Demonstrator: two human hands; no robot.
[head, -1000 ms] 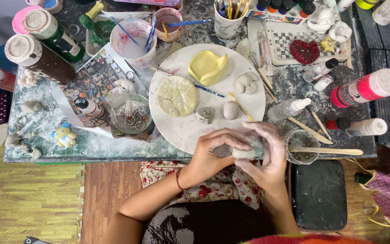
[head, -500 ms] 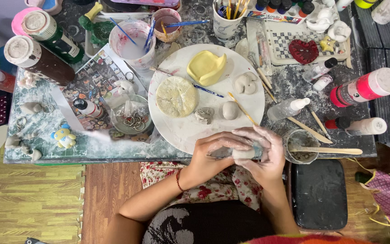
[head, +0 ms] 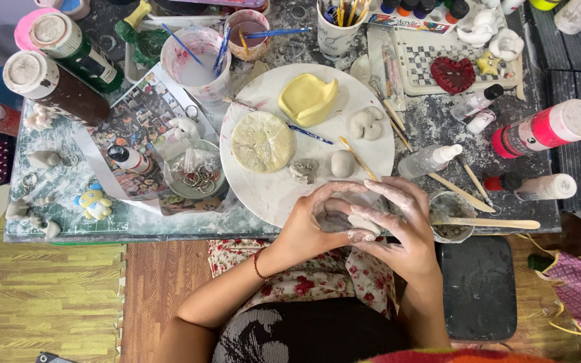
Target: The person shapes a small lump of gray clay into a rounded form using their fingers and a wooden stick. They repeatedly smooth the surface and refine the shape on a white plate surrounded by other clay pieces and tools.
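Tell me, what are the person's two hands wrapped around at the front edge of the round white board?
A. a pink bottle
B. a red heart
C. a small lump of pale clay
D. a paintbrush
C: the left hand and right hand, both smeared white, close together around a small lump of pale clay at the near rim of the round white board.

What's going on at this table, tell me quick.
A person is working a small lump of clay between both hands, left hand and right hand, at the near edge of a round white board. On the board lie a flat clay disc, a yellow piece and small grey clay shapes.
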